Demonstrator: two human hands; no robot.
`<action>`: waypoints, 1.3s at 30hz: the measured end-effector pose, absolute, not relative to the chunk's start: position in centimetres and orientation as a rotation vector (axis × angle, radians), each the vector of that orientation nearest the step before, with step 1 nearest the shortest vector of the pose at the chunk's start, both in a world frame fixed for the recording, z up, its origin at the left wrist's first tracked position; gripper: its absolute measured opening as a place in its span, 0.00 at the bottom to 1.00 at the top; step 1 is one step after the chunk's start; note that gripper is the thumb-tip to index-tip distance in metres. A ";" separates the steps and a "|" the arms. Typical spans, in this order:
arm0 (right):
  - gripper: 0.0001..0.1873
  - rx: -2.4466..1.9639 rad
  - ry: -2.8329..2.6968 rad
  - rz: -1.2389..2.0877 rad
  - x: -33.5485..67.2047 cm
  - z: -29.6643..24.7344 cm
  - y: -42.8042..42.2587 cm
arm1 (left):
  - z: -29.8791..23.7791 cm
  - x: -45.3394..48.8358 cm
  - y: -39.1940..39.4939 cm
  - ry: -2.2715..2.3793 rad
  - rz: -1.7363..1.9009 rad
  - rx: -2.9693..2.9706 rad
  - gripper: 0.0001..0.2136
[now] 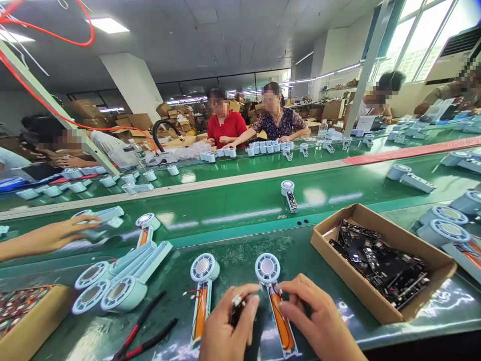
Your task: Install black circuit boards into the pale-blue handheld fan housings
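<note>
My left hand [232,323] pinches a small dark circuit board [237,312] between thumb and fingers, mostly covered by them. Just right of it lies a light-blue handheld fan [267,268], its handle open and showing an orange battery and thin wires. My right hand [317,318] is closed at the right side of that handle, its fingertips bent together near the neck; what they pinch is too small to make out. A second open fan [204,268] rests left of my left hand, red wires sticking out at its neck.
A cardboard box of black circuit boards [376,210] stands at right. Black-and-red pliers [137,331] lie at left, near stacked fans [126,293] and a box of wired parts [48,321]. A co-worker's hand [48,235] reaches in from the left. A green conveyor [225,205] carries fans; people sit beyond.
</note>
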State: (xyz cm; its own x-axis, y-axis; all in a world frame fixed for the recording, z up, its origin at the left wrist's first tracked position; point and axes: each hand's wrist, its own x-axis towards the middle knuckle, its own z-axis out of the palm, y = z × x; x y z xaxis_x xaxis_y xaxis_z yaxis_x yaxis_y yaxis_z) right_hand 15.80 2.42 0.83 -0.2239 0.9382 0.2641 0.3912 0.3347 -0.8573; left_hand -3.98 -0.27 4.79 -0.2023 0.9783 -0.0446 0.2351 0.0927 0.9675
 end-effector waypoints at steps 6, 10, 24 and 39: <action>0.16 -1.212 -1.514 1.065 14.7 1.2 3.3 | 5.4 -2.9 2.2 1.506 1.029 1.728 0.09; 0.12 -1.172 -1.439 1.195 14.1 1.1 3.1 | 4.5 -3.9 2.0 1.580 0.979 1.623 0.09; 0.15 -0.979 -2.102 0.289 11.5 -0.2 3.0 | 0.1 -3.8 0.6 1.251 1.137 0.748 0.23; 0.12 -0.910 -2.094 0.335 11.4 0.3 3.1 | 1.0 -3.1 -1.7 1.495 0.896 1.238 0.23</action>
State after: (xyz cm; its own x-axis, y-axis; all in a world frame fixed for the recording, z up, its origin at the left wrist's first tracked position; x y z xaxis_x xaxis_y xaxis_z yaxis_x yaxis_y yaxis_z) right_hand 11.45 3.06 0.30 -0.4117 0.7061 0.5761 0.4908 0.7045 -0.5127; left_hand -3.07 -1.74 1.00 -0.0212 0.9760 -0.2168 0.2690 0.2144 0.9390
